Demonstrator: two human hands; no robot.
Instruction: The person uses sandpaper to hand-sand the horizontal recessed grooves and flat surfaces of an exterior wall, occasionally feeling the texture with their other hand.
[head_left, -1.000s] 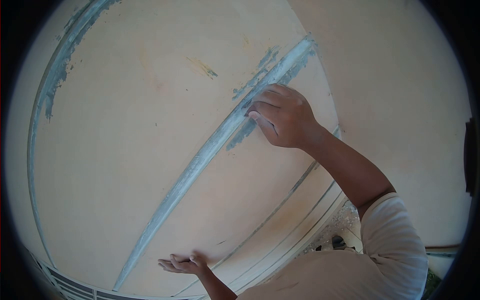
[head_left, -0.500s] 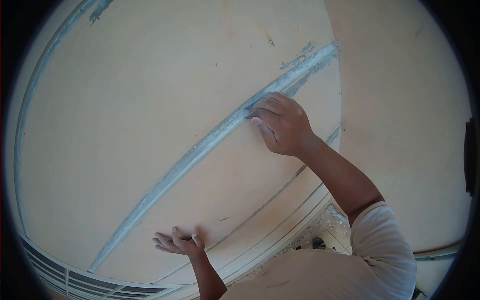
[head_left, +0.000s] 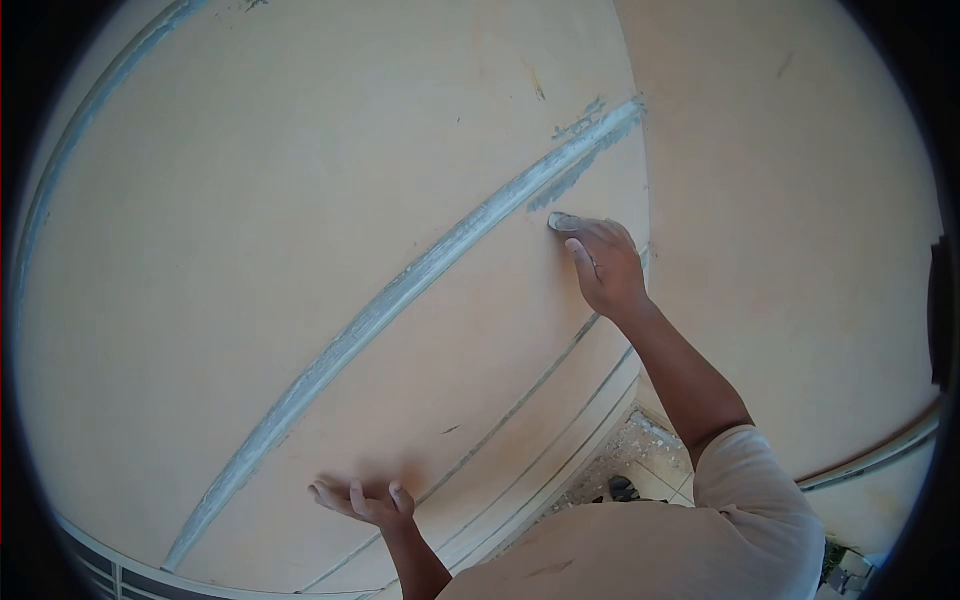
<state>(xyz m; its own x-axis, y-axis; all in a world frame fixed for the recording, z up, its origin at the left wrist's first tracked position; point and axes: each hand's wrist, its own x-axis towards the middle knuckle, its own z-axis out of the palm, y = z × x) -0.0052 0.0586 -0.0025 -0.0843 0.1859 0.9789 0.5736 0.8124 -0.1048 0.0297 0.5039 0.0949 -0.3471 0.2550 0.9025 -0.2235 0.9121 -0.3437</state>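
Observation:
A long pale grey-blue band (head_left: 400, 288), rough in texture, runs diagonally across the cream wall (head_left: 280, 200). Just below its upper right end, my right hand (head_left: 608, 262) is closed around a small flat grey piece with a rounded pale edge (head_left: 563, 222); its exact kind is hard to make out. Next to that piece, a grey smeared patch (head_left: 565, 185) marks the wall. Lower down, my left hand (head_left: 372, 502) is held palm up with its fingers apart and nothing in it. It is close to the wall, where its shadow falls; contact cannot be told.
Several thin grooves (head_left: 520, 413) cross the lower wall. Another grey-blue strip (head_left: 75, 125) curves along the left. A corner meets the adjoining wall (head_left: 780, 250) at right. White debris (head_left: 625, 450) lies on the tiled floor, near a dark shoe (head_left: 624, 488). A window grille (head_left: 120, 580) is at lower left.
My right hand has come off the diagonal band, moving right and slightly down, and the grey piece in it now shows. My left hand stays open near the same spot. The view has shifted slightly.

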